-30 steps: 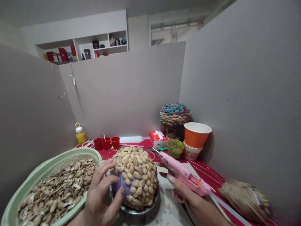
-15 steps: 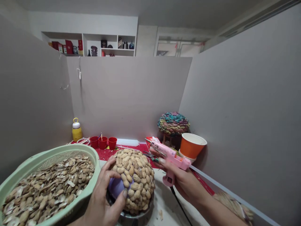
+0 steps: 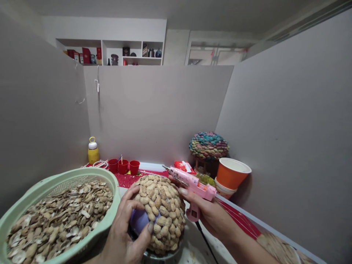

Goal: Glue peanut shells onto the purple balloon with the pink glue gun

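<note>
My left hand (image 3: 125, 223) curves around the left side of a rounded form covered in peanut shells (image 3: 165, 205). Its thumb and index finger rest at the edge of a bare purple patch (image 3: 139, 219), beside a peanut shell (image 3: 149, 212). The form sits in a metal bowl (image 3: 162, 256), mostly hidden beneath it. A pink hot glue gun (image 3: 189, 181) is gripped in my right hand (image 3: 207, 212), just right of the form. Its nozzle points left above the shells, and a black cord hangs from the handle.
A green basket (image 3: 114, 183) of peanut shells stands at left. Behind are red cups (image 3: 134, 167), a yellow bottle (image 3: 93, 154) and white sticks (image 3: 152, 167). At right, orange paper tubs (image 3: 232, 174) stand near a colourful shell-covered piece (image 3: 209, 146). Grey partitions (image 3: 156, 106) enclose the table.
The view has shifted slightly, so most things sit further right. The glue gun has come left and closer to the peanut-covered form. My left hand keeps its hold.
</note>
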Demonstrator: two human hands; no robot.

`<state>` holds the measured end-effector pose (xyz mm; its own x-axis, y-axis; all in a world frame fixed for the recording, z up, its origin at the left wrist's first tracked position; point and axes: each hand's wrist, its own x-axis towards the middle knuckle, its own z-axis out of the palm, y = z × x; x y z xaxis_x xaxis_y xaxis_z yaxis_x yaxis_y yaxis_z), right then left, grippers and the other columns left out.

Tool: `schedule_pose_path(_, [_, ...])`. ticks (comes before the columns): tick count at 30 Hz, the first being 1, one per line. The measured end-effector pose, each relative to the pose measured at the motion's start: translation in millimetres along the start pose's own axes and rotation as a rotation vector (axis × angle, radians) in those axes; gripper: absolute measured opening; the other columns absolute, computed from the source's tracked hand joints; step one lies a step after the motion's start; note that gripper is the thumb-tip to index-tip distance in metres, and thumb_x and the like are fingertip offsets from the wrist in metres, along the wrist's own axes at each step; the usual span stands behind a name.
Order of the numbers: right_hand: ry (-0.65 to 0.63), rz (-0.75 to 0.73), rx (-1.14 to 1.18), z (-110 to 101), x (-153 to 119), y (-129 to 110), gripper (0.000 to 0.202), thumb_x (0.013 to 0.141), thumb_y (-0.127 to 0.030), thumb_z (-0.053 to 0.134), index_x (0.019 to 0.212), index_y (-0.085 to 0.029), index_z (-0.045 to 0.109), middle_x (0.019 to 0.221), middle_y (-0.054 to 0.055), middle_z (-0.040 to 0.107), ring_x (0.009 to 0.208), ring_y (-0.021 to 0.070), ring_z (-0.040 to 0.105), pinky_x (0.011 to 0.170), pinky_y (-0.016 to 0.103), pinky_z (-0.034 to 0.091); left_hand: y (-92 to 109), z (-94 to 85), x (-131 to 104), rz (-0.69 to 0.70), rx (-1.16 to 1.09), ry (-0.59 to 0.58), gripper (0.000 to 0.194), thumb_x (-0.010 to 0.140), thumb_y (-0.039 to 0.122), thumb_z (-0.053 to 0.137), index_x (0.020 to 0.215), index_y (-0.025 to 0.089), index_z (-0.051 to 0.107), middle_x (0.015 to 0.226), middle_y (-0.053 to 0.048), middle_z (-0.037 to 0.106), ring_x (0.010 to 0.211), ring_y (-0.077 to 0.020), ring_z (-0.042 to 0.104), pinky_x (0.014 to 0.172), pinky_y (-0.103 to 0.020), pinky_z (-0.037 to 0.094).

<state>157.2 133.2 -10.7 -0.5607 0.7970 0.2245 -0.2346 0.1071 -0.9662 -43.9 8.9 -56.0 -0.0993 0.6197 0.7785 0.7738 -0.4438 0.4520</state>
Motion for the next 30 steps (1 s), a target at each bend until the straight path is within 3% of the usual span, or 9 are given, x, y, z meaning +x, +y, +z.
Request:
schedule_pose_path(5, [0.024,0.023,0.016,0,-1,2,0.052,0.076,-0.052,0.077,0.121,-0.026,0.070,0.128,0.010,0.067,0.127,0.0337,0.054,0.102,0.051,0.047,3,0.1,2,0.028,0.003,0.036,0.026,0.084,0.013,0.060,0.105,0.025,0.051,0.139,-0.016,0.055,0.132,-0.0308,0.053,0.101,-0.052,0.051])
schedule_pose_path(11, [0.030,-0.005,0.012,-2,-1,4,0.049,0.077,-0.050,0.077,0.121,-0.028,0.070,0.129,0.008,0.067,0.127,0.0314,0.054,0.108,0.050,0.041,3,0.3,3,0.018,-0.003,0.036,0.026,0.083,0.014,0.061,0.105,0.025,0.051,0.138,-0.014,0.056,0.130,-0.0304,0.055,0.101,-0.053,0.052])
schedule_pose_path(20, [0.052,-0.003,-0.012,-8,-3,13,0.050,0.081,-0.047,0.075,0.126,-0.027,0.066,0.126,0.008,0.068,0.122,0.0307,0.059,0.099,0.046,0.050,2,2.0,2,0.022,-0.001,0.033,0.025,0.086,0.014,0.060,0.106,0.025,0.050,0.139,-0.015,0.054,0.131,-0.0296,0.053,0.102,-0.053,0.051])
schedule_pose_path(24, [0.045,0.047,-0.023,-6,-5,9,0.052,0.080,-0.051,0.074,0.125,-0.026,0.066,0.125,0.009,0.069,0.117,0.0321,0.061,0.087,0.044,0.056,1,2.7,0,0.018,-0.009,0.031,0.025,0.086,0.015,0.060,0.106,0.025,0.049,0.139,-0.015,0.054,0.132,-0.0297,0.052,0.103,-0.053,0.050])
schedule_pose_path(30, [0.040,0.020,-0.001,-4,-6,8,0.048,0.080,-0.049,0.075,0.123,-0.029,0.068,0.124,0.006,0.069,0.118,0.0301,0.061,0.096,0.044,0.053,2,2.8,1,0.007,-0.005,0.019,0.024,0.087,0.015,0.058,0.107,0.024,0.050,0.141,-0.015,0.051,0.134,-0.0296,0.049,0.105,-0.055,0.048])
